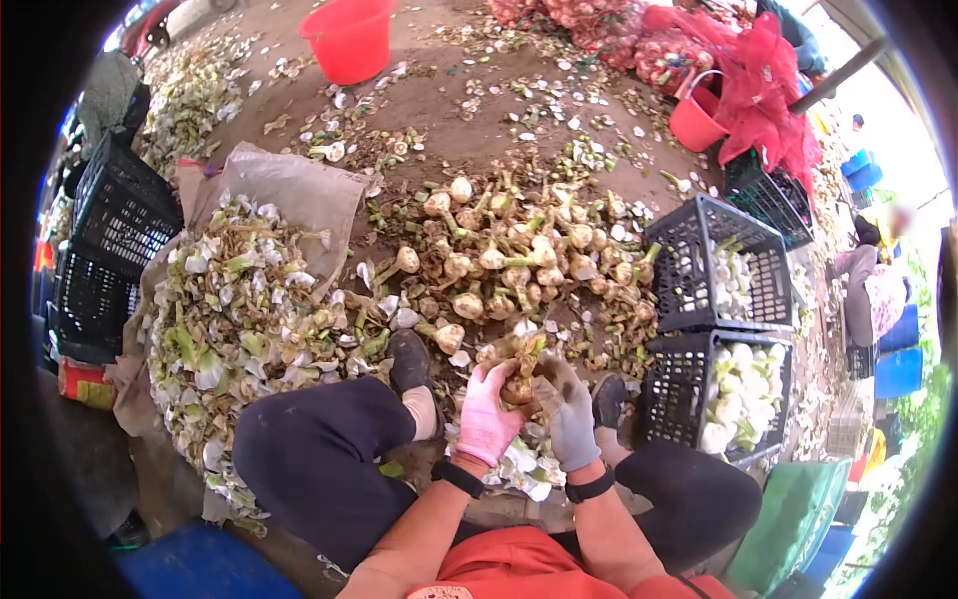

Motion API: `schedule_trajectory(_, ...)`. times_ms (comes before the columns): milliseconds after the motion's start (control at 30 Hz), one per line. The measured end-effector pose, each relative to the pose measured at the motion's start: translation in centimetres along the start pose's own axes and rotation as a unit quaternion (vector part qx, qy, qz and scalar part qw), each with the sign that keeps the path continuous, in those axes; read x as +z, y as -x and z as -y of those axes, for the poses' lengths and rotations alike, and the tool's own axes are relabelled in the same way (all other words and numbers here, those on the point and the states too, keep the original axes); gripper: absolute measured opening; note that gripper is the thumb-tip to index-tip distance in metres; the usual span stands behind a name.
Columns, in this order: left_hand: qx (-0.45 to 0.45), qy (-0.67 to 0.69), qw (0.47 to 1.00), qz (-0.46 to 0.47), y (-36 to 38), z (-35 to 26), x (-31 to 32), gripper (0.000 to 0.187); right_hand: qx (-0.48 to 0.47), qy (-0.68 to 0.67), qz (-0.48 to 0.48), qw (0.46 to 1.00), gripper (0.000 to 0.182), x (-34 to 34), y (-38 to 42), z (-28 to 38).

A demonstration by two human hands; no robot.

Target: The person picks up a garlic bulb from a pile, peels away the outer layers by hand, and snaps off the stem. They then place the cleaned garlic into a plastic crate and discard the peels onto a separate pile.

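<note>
My left hand point(489, 417), in a pink and white glove, closes around a brownish, unpeeled garlic bulb point(518, 387) between my knees. From the other side, my right hand point(569, 417) in a grey glove has its fingers curled against the same bulb. The fingertips partly cover the bulb, and its leafy stalk points up and away from me. Just beyond my hands lies a heap of garlic bulbs point(544, 255) with dirty skins and stems attached. White and green peelings point(529, 469) lie on the ground beneath my hands.
At my left spreads a large pile of peelings point(235, 349) on a sheet point(299, 190). Two black crates stand on my right; the nearer crate point(679, 394) holds white peeled bulbs. Farther off are a red tub point(349, 45), a red bucket point(696, 118), net sacks and a seated person point(878, 285).
</note>
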State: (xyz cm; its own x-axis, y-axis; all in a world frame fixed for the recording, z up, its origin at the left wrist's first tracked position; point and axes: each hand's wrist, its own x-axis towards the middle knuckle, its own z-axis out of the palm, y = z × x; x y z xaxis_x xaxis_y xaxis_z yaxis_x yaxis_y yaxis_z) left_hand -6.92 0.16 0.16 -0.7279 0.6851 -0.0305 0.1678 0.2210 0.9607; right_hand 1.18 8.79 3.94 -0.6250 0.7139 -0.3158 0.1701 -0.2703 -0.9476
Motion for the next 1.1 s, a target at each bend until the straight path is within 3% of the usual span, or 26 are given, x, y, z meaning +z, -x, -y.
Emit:
schedule_trajectory(33, 0.023, -0.04, 0.999, 0.0, 0.4, -0.7, 0.2, 0.066, -0.058, 0.024, -0.012, 0.998, 0.037, -0.1, 0.4, 0.7)
schedule_trajectory(200, 0.112, -0.102, 0.988, -0.038, 2.3, -2.5, 1.6, 0.062, -0.065, 0.06, -0.079, 0.993, 0.023, -1.3, 1.5, 0.0)
schedule_trajectory(367, 0.094, -0.088, 0.992, -0.004, 2.9, -4.1, 1.7, 0.055, -0.08, 0.053, -0.013, 0.995, 0.023, -4.3, 2.9, 0.4)
schedule_trajectory(467, 0.071, -0.058, 0.995, 0.047, 2.9, -4.5, 1.6, 0.059, -0.111, 0.229, 0.001, 0.967, 0.023, -5.9, 3.7, 1.2)
schedule_trajectory(500, 0.074, -0.058, 0.994, 0.05, 2.9, -4.5, 1.7, 0.059, -0.112, 0.227, -0.004, 0.967, 0.023, -6.3, 3.8, 0.7)
schedule_trajectory(567, -0.024, 0.214, 0.972, 0.094, 3.0, -4.1, 1.9, 0.062, -0.116, 0.097, -0.028, 0.988, 0.032, -6.8, 4.2, -0.1)
schedule_trajectory(633, -0.033, 0.266, 0.956, 0.116, 3.4, -4.1, 1.7, 0.061, -0.148, 0.124, -0.054, 0.98, 0.041, -7.1, 4.7, -0.2)
schedule_trajectory(700, -0.132, 0.388, 0.9, 0.15, 3.6, -3.3, 1.6, 0.056, -0.167, 0.208, -0.083, 0.96, 0.046, -7.4, 4.7, 0.0)
schedule_trajectory(733, -0.155, 0.395, 0.891, 0.159, 3.6, -3.0, 1.5, 0.044, -0.167, 0.205, -0.084, 0.961, 0.046, -7.4, 4.6, 0.0)
schedule_trajectory(767, -0.155, 0.392, 0.893, 0.159, 3.4, -2.6, 1.4, 0.044, -0.158, 0.178, -0.071, 0.969, 0.045, -7.4, 4.7, 0.0)
schedule_trajectory(833, -0.228, 0.57, 0.758, 0.221, 3.1, -2.0, 1.1, 0.038, -0.148, 0.149, -0.057, 0.976, 0.045, -7.6, 4.7, 0.2)
schedule_trajectory(900, -0.24, 0.54, 0.777, 0.216, 3.2, -2.2, 0.8, 0.042, -0.028, 0.024, -0.015, 0.999, 0.045, -7.7, 4.9, 0.6)
schedule_trajectory(967, -0.279, 0.532, 0.782, 0.168, 3.3, -2.4, 0.7, 0.041, -0.04, 0.021, -0.012, 0.999, 0.044, -7.5, 5.1, 0.9)
schedule_trajectory(1033, -0.262, 0.523, 0.797, 0.152, 3.7, -2.9, 0.6, 0.039, -0.064, 0.044, 0.005, 0.997, 0.043, -7.5, 5.2, 1.0)
schedule_trajectory(1100, -0.187, 0.431, 0.871, 0.14, 3.9, -3.2, 0.5, 0.04, -0.073, 0.027, -0.001, 0.997, 0.044, -7.2, 5.5, 1.0)
